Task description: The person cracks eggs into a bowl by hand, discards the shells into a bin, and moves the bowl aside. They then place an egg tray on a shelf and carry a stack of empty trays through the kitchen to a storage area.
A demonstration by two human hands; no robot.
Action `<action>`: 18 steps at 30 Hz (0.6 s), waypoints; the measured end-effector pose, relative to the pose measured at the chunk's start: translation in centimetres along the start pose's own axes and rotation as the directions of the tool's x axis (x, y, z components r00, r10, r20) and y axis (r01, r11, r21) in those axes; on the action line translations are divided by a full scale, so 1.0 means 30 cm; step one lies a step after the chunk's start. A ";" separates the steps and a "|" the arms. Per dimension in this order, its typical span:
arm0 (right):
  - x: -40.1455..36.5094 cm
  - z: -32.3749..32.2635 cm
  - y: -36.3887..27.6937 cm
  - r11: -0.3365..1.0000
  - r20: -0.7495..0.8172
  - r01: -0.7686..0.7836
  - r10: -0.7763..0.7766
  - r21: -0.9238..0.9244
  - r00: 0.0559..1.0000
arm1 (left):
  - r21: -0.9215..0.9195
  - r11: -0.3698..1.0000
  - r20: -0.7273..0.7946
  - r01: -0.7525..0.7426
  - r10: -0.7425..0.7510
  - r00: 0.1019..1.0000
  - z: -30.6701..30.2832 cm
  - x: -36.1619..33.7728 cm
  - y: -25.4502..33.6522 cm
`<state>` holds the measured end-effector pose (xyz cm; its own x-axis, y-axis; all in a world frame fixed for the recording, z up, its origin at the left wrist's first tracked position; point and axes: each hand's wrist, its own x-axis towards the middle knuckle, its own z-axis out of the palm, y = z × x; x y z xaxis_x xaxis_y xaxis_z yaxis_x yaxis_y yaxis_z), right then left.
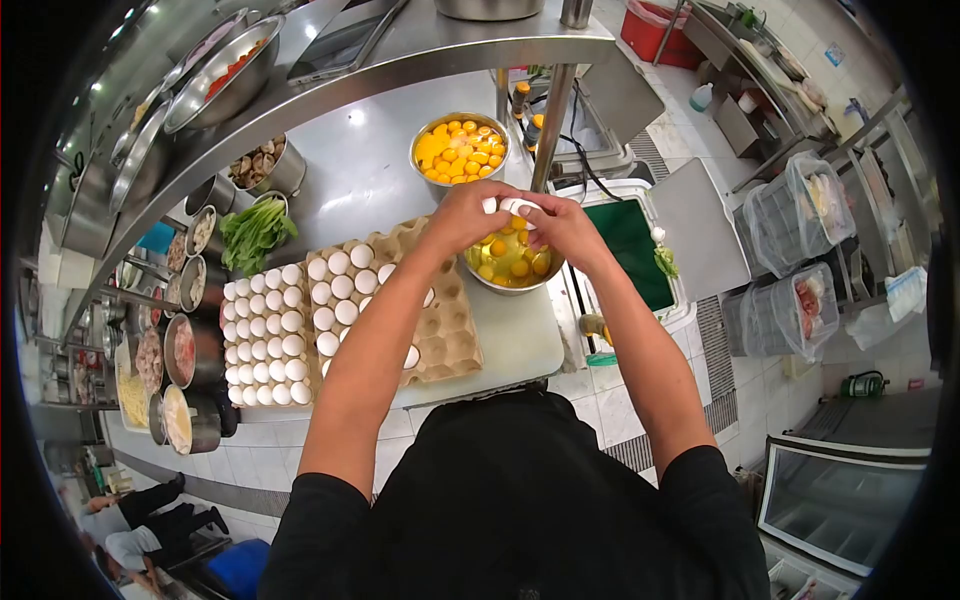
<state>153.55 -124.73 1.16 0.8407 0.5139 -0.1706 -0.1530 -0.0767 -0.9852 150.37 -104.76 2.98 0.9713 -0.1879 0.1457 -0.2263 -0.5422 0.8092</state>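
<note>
Above a steel bowl of cracked eggs (512, 268), my two hands meet. My left hand (465, 218) is closed round a white eggshell (489, 205), and my right hand (565, 228) pinches another white shell piece (518, 206). Whether the two pieces are still joined cannot be made out. Several yolks lie in clear egg white in the bowl below. Just behind it stands a second steel bowl full of yolks (458, 150). To the left are cardboard trays (450, 325) with white eggs (268, 335), partly hidden by my left forearm.
A steel shelf edge (380, 75) runs over the counter, its post (553, 130) close behind my right hand. Leafy greens (255, 235) and metal food containers (192, 420) stand at the left. A green board (630, 255) lies at the right. Two people (150, 525) are at lower left.
</note>
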 end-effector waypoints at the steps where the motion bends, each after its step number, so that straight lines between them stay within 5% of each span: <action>1: -0.011 0.008 -0.016 1.000 0.006 -0.006 0.006 0.001 1.000 | 0.047 0.998 -0.022 -0.046 0.047 0.999 -0.004 -0.013 -0.001; 3: -0.032 0.018 -0.056 0.938 -0.053 0.053 -0.076 -0.341 0.996 | 0.137 0.985 -0.029 -0.100 0.105 0.994 -0.003 -0.010 0.003; 5: -0.021 -0.007 -0.033 0.960 -0.057 0.090 -0.108 -0.264 0.993 | 0.225 0.962 -0.030 -0.157 0.168 0.985 0.021 0.009 0.060; 7: -0.041 -0.073 -0.059 0.968 -0.224 0.214 -0.240 -0.135 0.945 | 0.029 0.941 -0.191 -0.338 0.337 0.922 0.086 0.060 0.147; 8: -0.065 -0.137 -0.078 0.844 -0.272 0.211 -0.380 -0.493 0.884 | 0.027 0.940 -0.191 -0.339 0.338 0.921 0.116 0.080 0.178; 9: -0.084 -0.192 -0.100 0.607 -0.259 0.144 -0.526 -0.782 0.810 | -0.104 0.975 -0.203 -0.198 0.175 0.964 0.139 0.102 0.212; 10: -0.110 -0.201 -0.113 0.311 -0.284 -0.090 -0.660 -0.946 0.695 | -0.233 0.971 -0.188 -0.052 0.008 0.982 0.155 0.117 0.231; 11: -0.137 -0.181 -0.122 0.311 -0.288 -0.095 -0.664 -0.946 0.690 | -0.232 0.971 -0.186 -0.060 0.016 0.982 0.171 0.134 0.219; 12: -0.155 -0.140 -0.128 0.468 -0.224 0.102 -0.590 -0.878 0.776 | -0.715 0.695 -0.039 0.084 -0.159 0.987 0.187 0.154 0.200; 13: -0.163 -0.094 -0.129 0.618 -0.134 0.263 -0.520 -0.741 0.844 | -0.953 0.190 0.189 0.234 -0.228 0.955 0.211 0.162 0.176; 15: -0.117 -0.038 -0.080 0.597 -0.191 0.283 -0.606 -0.750 0.772 | -0.952 0.237 0.161 0.194 -0.153 0.975 0.234 0.135 0.153; 17: -0.016 -0.048 -0.018 0.891 -0.450 0.139 -0.346 -0.432 0.823 | -0.881 0.420 0.065 0.218 -0.348 0.935 0.197 0.101 0.130; 18: 0.026 -0.053 -0.005 0.952 -0.570 0.262 -0.305 -0.158 0.763 | -0.820 0.535 -0.013 0.204 -0.374 0.927 0.174 0.083 0.124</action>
<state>155.06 -125.68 1.14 0.9842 -0.0716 0.1620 0.1568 -0.0736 -0.9849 151.56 -111.52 3.38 0.9863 0.0393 -0.1604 0.1375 0.3434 0.9291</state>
